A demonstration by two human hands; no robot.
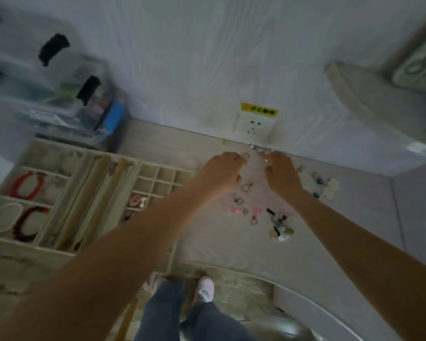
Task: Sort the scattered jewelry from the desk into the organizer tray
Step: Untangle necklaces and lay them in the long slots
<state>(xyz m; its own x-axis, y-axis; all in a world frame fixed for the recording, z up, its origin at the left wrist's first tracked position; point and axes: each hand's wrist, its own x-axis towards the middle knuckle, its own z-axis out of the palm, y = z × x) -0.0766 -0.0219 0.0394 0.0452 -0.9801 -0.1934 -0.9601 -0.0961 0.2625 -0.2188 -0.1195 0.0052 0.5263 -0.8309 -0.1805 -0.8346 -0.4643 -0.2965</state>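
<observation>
Many small rings [247, 187] and beads [282, 226] lie scattered, colours mixed.

A pale, faintly streaked wall [194, 57] fills the upper half of the frame under dim, cool light. Low at its centre sits a white socket [255, 126] with a yellow label [259, 110] above it. The light wood-grain worktop [158, 141] meets the wall there. Clear plastic storage boxes [59, 94] stand blurred at upper left. Worn, mottled floor [234, 284] shows along the bottom.
</observation>
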